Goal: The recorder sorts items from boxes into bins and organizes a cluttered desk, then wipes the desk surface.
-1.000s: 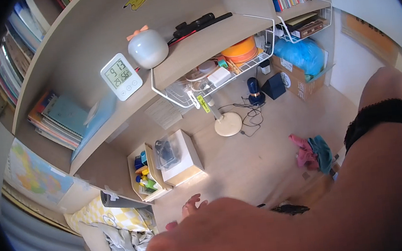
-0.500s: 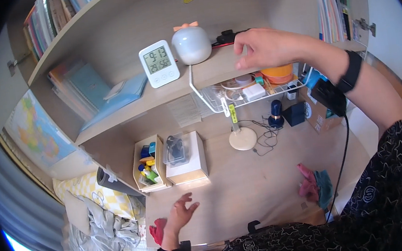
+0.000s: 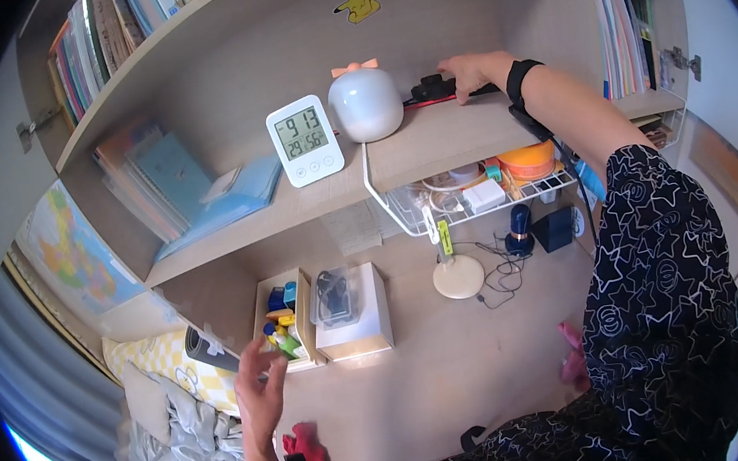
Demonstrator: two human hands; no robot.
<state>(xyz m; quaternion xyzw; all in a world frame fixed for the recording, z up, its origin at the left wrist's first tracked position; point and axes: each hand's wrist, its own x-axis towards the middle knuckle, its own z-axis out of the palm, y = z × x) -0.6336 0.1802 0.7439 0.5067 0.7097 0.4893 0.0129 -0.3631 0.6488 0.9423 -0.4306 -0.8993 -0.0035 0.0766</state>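
Note:
My right hand [image 3: 480, 73] reaches deep onto the middle shelf [image 3: 476, 134]. Its thumb and forefinger are apart, next to a black gadget [image 3: 433, 89] with a red cord [image 3: 423, 103]; contact cannot be made out, and its other fingers are hidden. Left of the gadget stands a round white lamp [image 3: 365, 105] with an orange bow, then a white digital clock [image 3: 304, 141]. Lower left, my left hand [image 3: 261, 388] hovers with fingers spread and holds nothing. Near it are a wooden organizer box [image 3: 309, 327] of small bottles and a red cloth [image 3: 306, 449].
A white wire basket [image 3: 427, 227] with small items hangs under the shelf. On the desk [image 3: 457, 383] stand a white box [image 3: 369, 320] with a clear container [image 3: 334, 297], a desk lamp's round base [image 3: 458, 277], and tangled cables. Pink cloth [image 3: 572, 367] lies by my right sleeve.
My right hand has gone from above the shelf's front edge to the back, beside the black gadget. My left hand has shifted left, close to the organizer box. The view has tilted slightly.

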